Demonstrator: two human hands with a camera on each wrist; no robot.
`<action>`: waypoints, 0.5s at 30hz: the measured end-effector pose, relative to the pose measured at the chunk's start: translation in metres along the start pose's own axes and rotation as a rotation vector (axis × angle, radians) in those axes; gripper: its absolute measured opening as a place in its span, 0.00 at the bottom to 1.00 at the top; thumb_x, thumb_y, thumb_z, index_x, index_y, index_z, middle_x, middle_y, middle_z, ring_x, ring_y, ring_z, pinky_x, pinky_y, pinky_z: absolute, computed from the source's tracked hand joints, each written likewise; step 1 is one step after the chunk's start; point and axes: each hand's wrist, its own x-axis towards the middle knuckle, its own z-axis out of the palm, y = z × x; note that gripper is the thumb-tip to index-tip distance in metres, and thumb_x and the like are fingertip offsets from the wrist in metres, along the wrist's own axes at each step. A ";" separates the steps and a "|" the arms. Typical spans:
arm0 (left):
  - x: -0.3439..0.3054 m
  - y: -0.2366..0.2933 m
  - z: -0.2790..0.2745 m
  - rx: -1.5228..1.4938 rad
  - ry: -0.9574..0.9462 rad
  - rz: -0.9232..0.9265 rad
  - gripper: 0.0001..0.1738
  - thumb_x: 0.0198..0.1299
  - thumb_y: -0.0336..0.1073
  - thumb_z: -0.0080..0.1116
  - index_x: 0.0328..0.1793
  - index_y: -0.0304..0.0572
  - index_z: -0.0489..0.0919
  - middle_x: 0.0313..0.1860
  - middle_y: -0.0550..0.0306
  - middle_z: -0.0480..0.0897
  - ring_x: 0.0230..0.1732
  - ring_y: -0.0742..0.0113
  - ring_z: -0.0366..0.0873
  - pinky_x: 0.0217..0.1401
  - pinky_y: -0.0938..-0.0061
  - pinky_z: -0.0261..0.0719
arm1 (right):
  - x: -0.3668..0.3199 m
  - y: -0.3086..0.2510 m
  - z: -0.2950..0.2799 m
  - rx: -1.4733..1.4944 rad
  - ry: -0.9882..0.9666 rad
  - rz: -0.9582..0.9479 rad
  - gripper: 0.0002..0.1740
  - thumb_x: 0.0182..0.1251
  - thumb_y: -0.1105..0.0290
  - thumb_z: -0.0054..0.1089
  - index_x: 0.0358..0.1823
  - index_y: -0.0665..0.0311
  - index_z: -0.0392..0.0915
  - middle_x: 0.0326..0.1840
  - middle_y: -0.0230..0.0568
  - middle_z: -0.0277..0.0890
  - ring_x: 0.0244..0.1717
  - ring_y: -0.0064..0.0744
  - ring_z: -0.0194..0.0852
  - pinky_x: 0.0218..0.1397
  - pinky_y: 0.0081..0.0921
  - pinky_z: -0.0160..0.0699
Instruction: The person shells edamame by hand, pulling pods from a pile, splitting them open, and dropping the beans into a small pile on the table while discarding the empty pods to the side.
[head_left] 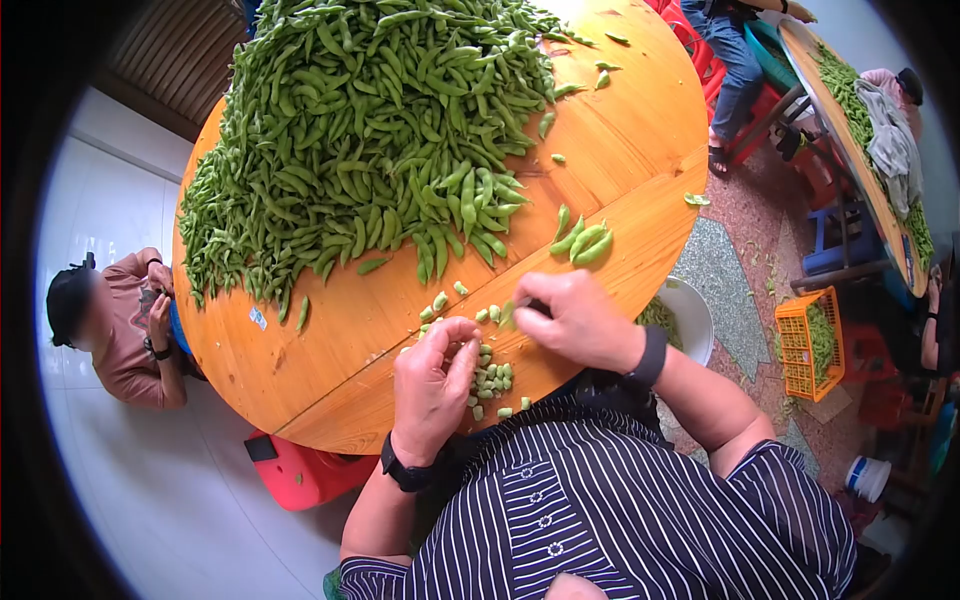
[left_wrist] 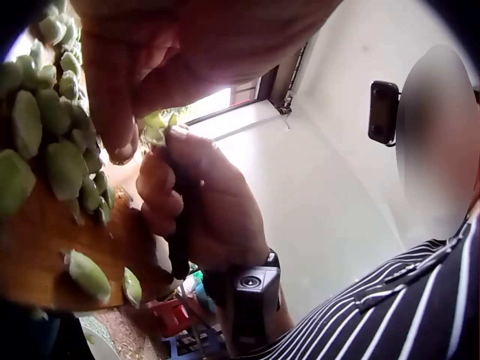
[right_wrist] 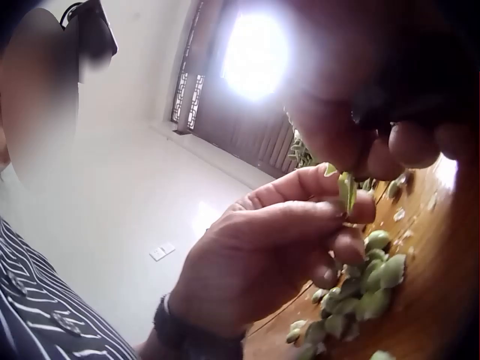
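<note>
Head view shows one bench (head_left: 350,385), one pod heap (head_left: 360,140), over a dozen beans (head_left: 491,382); in wrist views, left hand (head_left: 432,375) and right hand (head_left: 578,318) pinch one green pod (right_wrist: 347,192).

An orange crate (head_left: 795,350) stands near a blue stool (head_left: 827,258).

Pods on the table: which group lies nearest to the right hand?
The small pod cluster just beyond the right hand; the big pile lies farther off.
</note>
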 end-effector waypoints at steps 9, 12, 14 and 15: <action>0.039 0.010 -0.006 0.549 0.046 0.468 0.11 0.59 0.24 0.59 0.49 0.33 0.81 0.36 0.45 0.84 0.34 0.57 0.85 0.38 0.69 0.82 | 0.005 0.009 -0.064 -0.536 0.301 0.120 0.14 0.61 0.72 0.57 0.48 0.64 0.73 0.38 0.56 0.82 0.38 0.56 0.83 0.42 0.48 0.80; 0.057 0.009 0.003 0.587 0.013 0.385 0.15 0.59 0.28 0.61 0.54 0.35 0.79 0.37 0.47 0.84 0.36 0.53 0.84 0.39 0.65 0.81 | 0.005 0.002 -0.065 -0.535 0.367 0.085 0.16 0.62 0.73 0.56 0.51 0.66 0.71 0.40 0.57 0.82 0.38 0.58 0.83 0.42 0.48 0.80; 0.068 0.008 0.010 0.622 0.006 0.370 0.17 0.59 0.29 0.62 0.55 0.36 0.78 0.36 0.48 0.83 0.35 0.53 0.83 0.38 0.64 0.80 | 0.005 -0.002 -0.057 -0.506 0.402 0.047 0.15 0.62 0.73 0.55 0.50 0.66 0.72 0.39 0.57 0.82 0.37 0.58 0.82 0.41 0.48 0.80; 0.073 0.008 0.013 0.658 -0.002 0.354 0.18 0.59 0.30 0.63 0.56 0.38 0.78 0.35 0.49 0.82 0.34 0.53 0.83 0.37 0.63 0.79 | 0.004 -0.003 -0.049 -0.473 0.293 0.015 0.14 0.63 0.72 0.54 0.50 0.67 0.72 0.39 0.57 0.81 0.36 0.58 0.82 0.40 0.48 0.80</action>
